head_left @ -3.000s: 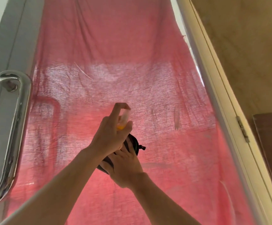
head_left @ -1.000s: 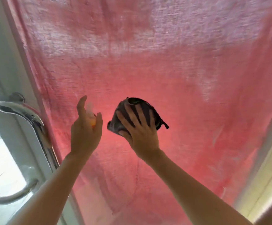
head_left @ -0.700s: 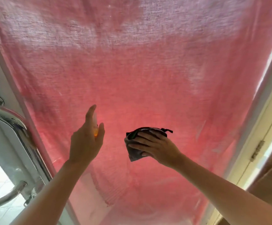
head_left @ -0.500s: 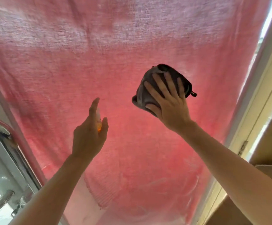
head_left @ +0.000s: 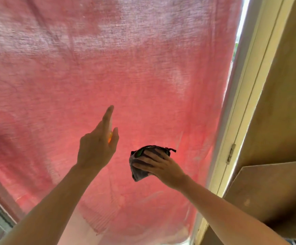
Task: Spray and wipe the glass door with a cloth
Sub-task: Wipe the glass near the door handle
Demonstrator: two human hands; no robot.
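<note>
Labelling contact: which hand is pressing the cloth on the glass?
The right hand: its spread fingers press the dark cloth on the glass door. The left hand holds a small spray bottle, forefinger raised.

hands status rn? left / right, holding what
Left hand: grips the small spray bottle, index finger raised.
Right hand: fingers spread, presses the dark cloth against the glass door.

Home doorway: curtained glass door (head_left: 161, 50), hinged frame (head_left: 239, 110)
</note>
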